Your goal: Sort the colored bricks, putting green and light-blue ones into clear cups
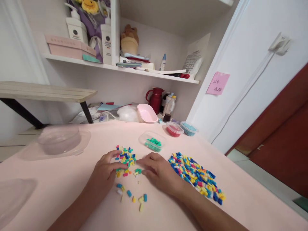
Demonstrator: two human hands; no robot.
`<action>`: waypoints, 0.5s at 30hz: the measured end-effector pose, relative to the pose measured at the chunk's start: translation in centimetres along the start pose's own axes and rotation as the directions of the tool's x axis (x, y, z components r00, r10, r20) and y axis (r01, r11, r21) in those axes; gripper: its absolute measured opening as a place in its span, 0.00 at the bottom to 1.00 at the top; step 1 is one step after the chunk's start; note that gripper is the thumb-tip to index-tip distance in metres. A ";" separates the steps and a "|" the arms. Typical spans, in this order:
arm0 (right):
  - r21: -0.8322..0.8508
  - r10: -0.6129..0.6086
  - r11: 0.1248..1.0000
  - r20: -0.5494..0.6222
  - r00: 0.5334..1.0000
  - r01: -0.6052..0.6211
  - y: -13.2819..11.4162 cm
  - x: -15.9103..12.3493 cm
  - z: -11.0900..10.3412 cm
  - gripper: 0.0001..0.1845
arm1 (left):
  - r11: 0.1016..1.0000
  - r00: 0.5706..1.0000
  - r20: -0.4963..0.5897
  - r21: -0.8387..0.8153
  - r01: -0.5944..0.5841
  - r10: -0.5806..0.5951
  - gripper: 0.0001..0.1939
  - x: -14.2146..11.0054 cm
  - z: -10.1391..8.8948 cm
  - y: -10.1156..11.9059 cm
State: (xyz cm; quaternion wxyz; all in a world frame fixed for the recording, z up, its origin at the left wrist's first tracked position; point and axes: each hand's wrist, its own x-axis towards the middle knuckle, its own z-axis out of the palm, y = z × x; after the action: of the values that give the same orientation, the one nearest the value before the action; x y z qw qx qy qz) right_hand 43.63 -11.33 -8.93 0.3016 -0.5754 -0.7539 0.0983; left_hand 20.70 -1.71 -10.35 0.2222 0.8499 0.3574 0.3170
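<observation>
A small pile of mixed plastic building bricks (pixel 127 157) lies on the table between my two hands. My left hand (pixel 106 166) rests at the pile's left side, thumb and forefinger apart, fingertips among the bricks. From the right, my right hand (pixel 158 170) reaches in with its forefinger stretched to the pile's edge and the thumb apart from it; no brick shows in its grip. A few green and pale bricks (pixel 138 172) lie by its thumb. Nearer to me are several scattered blue, yellow and white bricks (pixel 129 193). Behind my hands stands a clear tub of green bricks (pixel 154 144).
A larger mixed brick heap (pixel 194 175) spreads beside my right forearm. Tubs of red bricks (pixel 174 129) and blue bricks (pixel 189 128) stand at the back right. A pink basin (pixel 147 113) and red jug (pixel 157 99) are behind. Clear containers (pixel 60 141) sit left.
</observation>
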 end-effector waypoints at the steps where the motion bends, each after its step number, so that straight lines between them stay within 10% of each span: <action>1: -0.027 -0.022 0.999 0.009 1.000 0.023 -0.1 0.0 0.1 0.24 | 1.000 1.000 0.000 -0.004 -0.007 0.007 0.20 0.0 0.1 -0.1; 15: 0.050 0.087 0.995 0.066 0.994 -0.090 -0.5 0.2 -1.2 0.11 | 0.988 0.981 -0.139 -0.089 0.126 -0.138 0.18 0.0 -0.1 -0.5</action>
State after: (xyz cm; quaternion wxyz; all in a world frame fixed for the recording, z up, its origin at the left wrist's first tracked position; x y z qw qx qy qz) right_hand 43.90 -11.55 -7.70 0.2880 -0.5968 -0.7338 0.1497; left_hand 20.43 -1.37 -10.54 0.2502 0.7896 0.4152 0.3763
